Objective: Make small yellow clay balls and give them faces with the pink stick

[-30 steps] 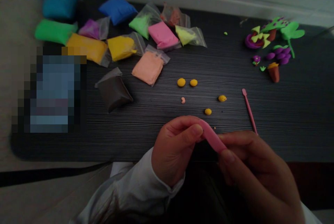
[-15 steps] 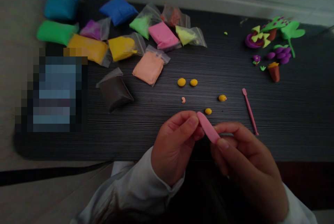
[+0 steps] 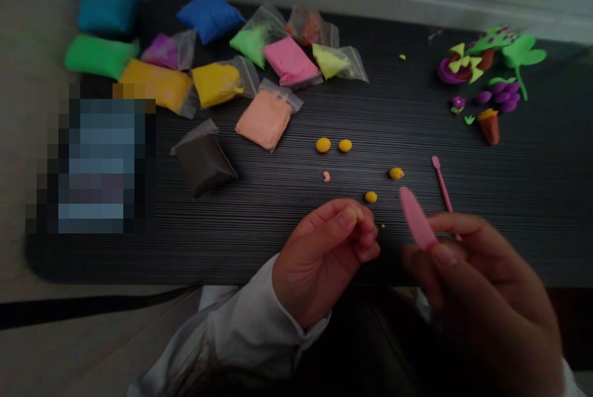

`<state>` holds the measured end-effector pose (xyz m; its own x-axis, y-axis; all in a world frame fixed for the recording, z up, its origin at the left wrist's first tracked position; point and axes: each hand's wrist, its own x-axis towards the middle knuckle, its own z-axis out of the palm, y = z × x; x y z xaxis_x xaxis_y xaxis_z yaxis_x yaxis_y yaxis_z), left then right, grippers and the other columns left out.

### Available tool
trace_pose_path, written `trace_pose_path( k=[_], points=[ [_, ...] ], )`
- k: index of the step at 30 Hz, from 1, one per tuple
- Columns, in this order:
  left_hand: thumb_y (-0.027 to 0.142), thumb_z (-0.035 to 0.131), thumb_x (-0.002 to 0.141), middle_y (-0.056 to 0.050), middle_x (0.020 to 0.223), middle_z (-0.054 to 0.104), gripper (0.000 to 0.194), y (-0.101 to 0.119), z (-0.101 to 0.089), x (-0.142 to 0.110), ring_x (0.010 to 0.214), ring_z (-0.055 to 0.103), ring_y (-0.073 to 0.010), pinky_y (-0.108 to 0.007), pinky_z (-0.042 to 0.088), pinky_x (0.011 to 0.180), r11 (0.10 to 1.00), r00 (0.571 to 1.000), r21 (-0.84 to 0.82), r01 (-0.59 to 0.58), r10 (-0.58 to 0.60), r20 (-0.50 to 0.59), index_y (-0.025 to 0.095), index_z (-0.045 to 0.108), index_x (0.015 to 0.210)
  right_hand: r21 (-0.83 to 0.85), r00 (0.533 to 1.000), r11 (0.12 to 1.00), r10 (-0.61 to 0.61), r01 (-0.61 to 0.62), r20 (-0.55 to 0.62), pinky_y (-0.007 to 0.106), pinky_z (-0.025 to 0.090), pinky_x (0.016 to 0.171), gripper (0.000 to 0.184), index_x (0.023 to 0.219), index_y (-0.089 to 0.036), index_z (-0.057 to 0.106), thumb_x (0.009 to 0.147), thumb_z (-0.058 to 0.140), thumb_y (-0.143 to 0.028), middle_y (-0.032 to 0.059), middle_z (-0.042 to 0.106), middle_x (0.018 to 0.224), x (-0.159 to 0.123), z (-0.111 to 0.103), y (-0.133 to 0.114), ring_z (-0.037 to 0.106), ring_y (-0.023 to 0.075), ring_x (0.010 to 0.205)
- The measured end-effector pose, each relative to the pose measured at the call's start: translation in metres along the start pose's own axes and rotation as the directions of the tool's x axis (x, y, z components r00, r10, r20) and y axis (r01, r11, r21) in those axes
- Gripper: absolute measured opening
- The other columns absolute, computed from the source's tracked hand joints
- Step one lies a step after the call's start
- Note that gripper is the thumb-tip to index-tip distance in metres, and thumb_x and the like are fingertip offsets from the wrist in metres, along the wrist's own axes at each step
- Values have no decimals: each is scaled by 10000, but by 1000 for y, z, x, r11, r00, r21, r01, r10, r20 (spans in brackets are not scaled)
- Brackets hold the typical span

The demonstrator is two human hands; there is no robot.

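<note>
My right hand (image 3: pixel 482 279) grips a pink plastic clay knife (image 3: pixel 418 219) between thumb and fingers, its blade pointing up and away from me. To its left, my left hand (image 3: pixel 327 255) is closed in a pinch; what its fingertips hold, if anything, is too small to make out. Just beyond the hands lie small yellow clay balls, one (image 3: pixel 371 197) near my left fingers and another (image 3: pixel 396 173) with a tiny peach bit on its side. Two more, a larger ball (image 3: pixel 323 145) and a smaller one (image 3: pixel 345 146), sit farther back beside a curled peach clay piece (image 3: pixel 327 177). A tiny crumb (image 3: pixel 383 226) lies between the hands.
Bags of coloured clay, such as a peach one (image 3: pixel 264 118) and a black one (image 3: pixel 204 159), cover the left and back of the dark table (image 3: pixel 278 224). A pink stick tool (image 3: pixel 443 184) lies right. Finished clay figures (image 3: pixel 491 82) stand at back right. A blurred-out object (image 3: pixel 97 162) is far left.
My right hand has moved right with the clay knife, away from my left fingertips. My left hand has shifted slightly right, still pinched. The crumb between the hands now shows.
</note>
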<state>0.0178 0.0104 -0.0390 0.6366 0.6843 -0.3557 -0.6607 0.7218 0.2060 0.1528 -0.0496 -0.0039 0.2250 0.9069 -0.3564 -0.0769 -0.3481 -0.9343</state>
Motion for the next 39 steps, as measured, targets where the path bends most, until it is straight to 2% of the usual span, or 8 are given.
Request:
trace_pose_path(
  k=[2, 4, 7, 11, 16, 23, 28, 39],
  points=[
    [159, 543, 787, -2, 711, 511, 100, -1, 0, 0, 637, 429, -71, -201, 357, 576, 1000, 1000, -17, 3, -3, 2, 106, 589, 716, -121, 980, 990, -99, 79, -172, 216, 337, 429, 166, 927, -262, 562, 765, 581, -297, -48, 529, 528, 5, -18, 2, 468, 94, 477],
    [156, 549, 784, -3, 714, 516, 92, -1, 0, -1, 629, 425, -69, -204, 352, 576, 1000, 1000, -17, 0, 0, -5, 106, 593, 721, -355, 881, 929, -252, 105, -400, 240, 373, 498, 121, 838, -236, 602, 733, 622, -292, -29, 570, 622, 12, -42, 7, 498, 101, 537],
    [165, 547, 789, 0, 697, 511, 107, -1, 0, -1, 616, 416, -67, -211, 348, 581, 1000, 1000, -1, 2, -2, -7, 108, 595, 711, -633, 775, 762, -318, -132, -545, 305, 403, 612, 175, 791, -245, 609, 747, 571, -410, -1, 578, 718, 24, -75, 20, 530, 157, 653],
    [173, 543, 793, 2, 699, 512, 113, -2, 0, -1, 608, 411, -66, -215, 346, 585, 1000, 1000, 15, 4, -4, -5, 112, 596, 715, -792, 748, 528, -381, -307, -544, 361, 428, 636, 261, 807, -216, 629, 733, 557, -456, 31, 611, 744, 36, -100, 36, 565, 210, 661],
    [169, 554, 783, 4, 698, 512, 102, -3, 2, -2, 617, 418, -68, -209, 341, 577, 999, 1000, 32, -7, 8, -30, 116, 598, 708, -913, 770, 357, -520, -197, -369, 438, 435, 793, 293, 968, -225, 618, 777, 515, -421, 84, 612, 960, 33, -96, 32, 562, 303, 931],
    [194, 570, 774, 8, 684, 513, 114, -10, 6, -4, 609, 431, -66, -207, 365, 598, 994, 998, 86, 61, -59, -34, 125, 608, 692, -687, 768, 474, -611, 550, 193, 301, 448, 748, 298, 1027, -299, 586, 755, 593, -178, -1, 602, 909, 3, -23, -7, 554, 152, 804],
    [216, 614, 744, -5, 690, 560, 99, -12, 9, -7, 651, 495, -77, -201, 392, 644, 989, 988, 104, 102, -88, -130, 126, 628, 708, -585, 776, 551, -583, 595, 241, 263, 474, 730, 266, 997, -224, 600, 740, 625, -157, 15, 626, 910, 10, 7, -8, 574, 130, 839],
    [239, 611, 743, -20, 654, 596, 139, -13, 4, -4, 662, 473, -108, -257, 374, 689, 951, 988, 307, 43, 5, -153, 130, 690, 707, -524, 796, 621, -565, 583, 216, 280, 472, 711, 288, 964, -253, 602, 737, 595, -76, -18, 650, 858, 16, -3, 1, 578, 127, 800]
  ],
)
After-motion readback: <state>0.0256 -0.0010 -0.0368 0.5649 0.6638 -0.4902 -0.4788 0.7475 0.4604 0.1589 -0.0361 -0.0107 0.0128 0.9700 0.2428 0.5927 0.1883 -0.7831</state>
